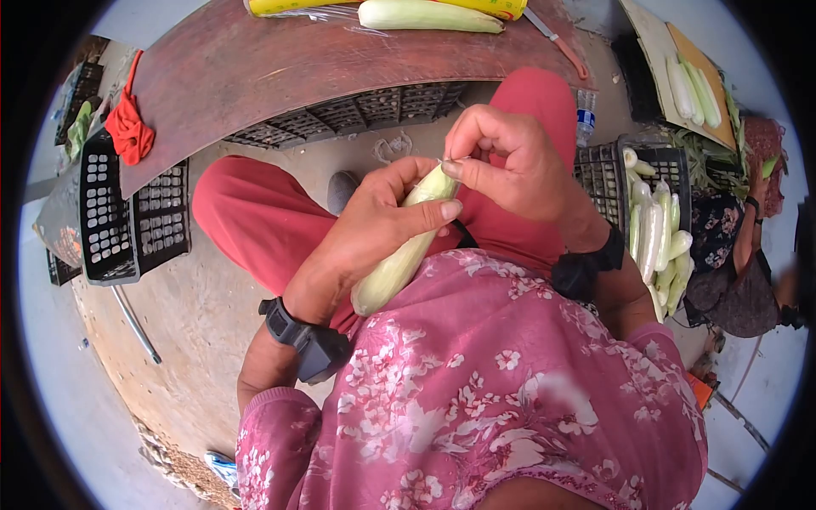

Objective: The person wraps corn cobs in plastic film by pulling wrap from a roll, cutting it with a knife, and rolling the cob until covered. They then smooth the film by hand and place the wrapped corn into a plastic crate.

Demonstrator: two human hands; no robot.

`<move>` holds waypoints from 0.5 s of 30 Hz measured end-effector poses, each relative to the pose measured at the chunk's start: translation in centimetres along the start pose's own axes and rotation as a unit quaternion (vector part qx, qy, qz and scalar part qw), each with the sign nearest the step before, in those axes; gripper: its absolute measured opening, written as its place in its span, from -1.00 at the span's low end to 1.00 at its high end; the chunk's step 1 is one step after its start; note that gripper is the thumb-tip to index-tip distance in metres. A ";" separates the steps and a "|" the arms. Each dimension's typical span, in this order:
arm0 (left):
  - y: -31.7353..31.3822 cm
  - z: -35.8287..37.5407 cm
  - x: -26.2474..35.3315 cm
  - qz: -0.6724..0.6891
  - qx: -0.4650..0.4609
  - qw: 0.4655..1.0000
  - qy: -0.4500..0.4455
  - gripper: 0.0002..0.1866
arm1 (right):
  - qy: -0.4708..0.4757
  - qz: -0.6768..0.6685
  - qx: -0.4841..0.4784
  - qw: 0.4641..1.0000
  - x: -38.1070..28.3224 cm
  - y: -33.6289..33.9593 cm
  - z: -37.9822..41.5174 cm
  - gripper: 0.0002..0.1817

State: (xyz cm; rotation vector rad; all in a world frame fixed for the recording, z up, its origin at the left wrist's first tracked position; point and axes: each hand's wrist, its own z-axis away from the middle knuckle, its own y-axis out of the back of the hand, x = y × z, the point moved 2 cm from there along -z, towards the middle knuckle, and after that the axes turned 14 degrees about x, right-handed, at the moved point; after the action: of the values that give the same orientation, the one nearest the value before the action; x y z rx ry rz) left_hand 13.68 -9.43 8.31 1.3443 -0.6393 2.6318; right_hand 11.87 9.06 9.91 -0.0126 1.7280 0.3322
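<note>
My left hand [387,208] is wrapped round a pale green ear of corn [393,259] in its thin husk. The ear slants across my lap, its narrow tip pointing up and away from me. At that tip, my right hand [514,161] pinches with thumb and forefinger. Whether a husk end or silk strands sit in the pinch is too small to tell. Another ear of corn [429,15] lies on the reddish-brown tabletop [280,76] ahead, beside a yellow roll [510,8] and clear plastic film. A knife [557,42] with an orange-red handle rests at the table's right end.
On my right, a black crate [601,183] holds several ears of corn, some apparently film-wrapped. A water bottle [586,119] stands near it. Farther right is another person [735,246]. More ears [697,92] lie on a board. Black crates [106,212] and a red cloth [127,127] are left.
</note>
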 end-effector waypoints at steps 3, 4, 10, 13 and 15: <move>0.3 0.1 -0.2 0.021 -0.013 1.000 0.015 -0.61 | -0.075 -0.073 -0.024 0.994 0.8 0.2 -0.1 -0.84; 0.4 0.1 -0.3 0.031 -0.019 0.999 0.016 -0.63 | -0.096 -0.095 -0.028 0.990 0.9 0.3 -0.1 -0.84; 0.0 0.1 -0.2 -0.023 0.021 1.000 -0.003 -0.66 | -0.093 -0.137 0.011 0.986 1.6 -0.4 -0.3 -0.84; 0.0 0.1 -0.2 -0.041 0.031 0.999 -0.003 -0.68 | -0.077 -0.125 0.029 0.989 2.0 -0.7 -0.1 -0.85; 0.1 -0.1 -0.3 -0.048 0.031 0.998 0.003 -0.69 | -0.072 -0.112 0.048 0.990 2.4 -1.0 0.1 -0.85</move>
State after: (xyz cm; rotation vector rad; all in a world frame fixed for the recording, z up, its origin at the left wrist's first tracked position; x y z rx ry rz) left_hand 13.76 -9.47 8.04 1.3476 -0.4844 2.5975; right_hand 11.70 8.52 7.35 -0.1096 1.5801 0.0822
